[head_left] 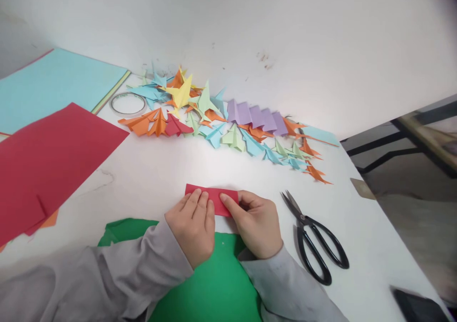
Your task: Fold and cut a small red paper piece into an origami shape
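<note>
A small folded strip of red paper (223, 196) lies across the white table in front of me. My left hand (194, 222) rests on its left part, fingers close together and pressing down, with the thumb hidden. At the right end my right hand (259, 219) grips the strip, thumb on top and the other fingers bent at its edge. To the right of that hand lie black-handled scissors (305, 222), blades slightly apart and pointing away from me. Below my hands is a green surface (214, 284), whose material I cannot tell.
Folded paper pieces (180, 93) in several colours line the wall, with a purple pleated piece (255, 115) among them. A tape roll (127, 103) lies at the left, near large red (53, 165) and blue sheets (64, 84). A dark flat object (417, 305) sits near the right edge.
</note>
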Motion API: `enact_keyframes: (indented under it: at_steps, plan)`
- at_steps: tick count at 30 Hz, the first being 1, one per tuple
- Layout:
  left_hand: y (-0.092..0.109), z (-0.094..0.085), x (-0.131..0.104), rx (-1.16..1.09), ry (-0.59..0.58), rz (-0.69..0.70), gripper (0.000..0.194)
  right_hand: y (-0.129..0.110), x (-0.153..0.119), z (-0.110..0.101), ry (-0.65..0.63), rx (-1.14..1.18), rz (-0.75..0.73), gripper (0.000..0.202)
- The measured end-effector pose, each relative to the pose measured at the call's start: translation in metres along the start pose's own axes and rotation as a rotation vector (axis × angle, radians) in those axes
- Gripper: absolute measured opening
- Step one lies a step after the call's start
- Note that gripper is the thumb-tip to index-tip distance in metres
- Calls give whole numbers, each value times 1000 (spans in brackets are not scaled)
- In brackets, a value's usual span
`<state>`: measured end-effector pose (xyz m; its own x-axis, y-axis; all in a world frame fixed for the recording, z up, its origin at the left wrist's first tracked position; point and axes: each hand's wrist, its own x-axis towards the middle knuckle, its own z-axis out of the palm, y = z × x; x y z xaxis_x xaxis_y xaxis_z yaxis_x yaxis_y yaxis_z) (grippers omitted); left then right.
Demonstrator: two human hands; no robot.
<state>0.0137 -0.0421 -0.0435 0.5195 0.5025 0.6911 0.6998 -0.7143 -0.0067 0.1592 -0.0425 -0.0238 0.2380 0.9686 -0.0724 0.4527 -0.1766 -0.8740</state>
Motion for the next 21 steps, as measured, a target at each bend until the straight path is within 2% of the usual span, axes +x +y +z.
enact_keyframes:
  at_steps: [8,11,13,15,17,19,21]
  plan:
    - [-3,0,0,38,-15,71,18,0,1,1,19,-5,17,29]
    - [-4,0,0,33,-40,93,18,4,-2,-2,117,-95,-37,27]
    - [-4,0,0,36,-52,110,19,8,-8,-5,243,-216,-170,27]
    - [-5,0,1,41,-50,120,19,9,-17,-7,324,-358,-372,22]
    - [-5,-1,1,36,-48,123,20,9,-26,-8,341,-469,-603,17]
    - [-6,-3,2,24,-68,136,22,8,-33,-8,320,-542,-719,20]
    - [-8,-5,2,19,-92,156,25,9,-37,-6,279,-584,-774,20]
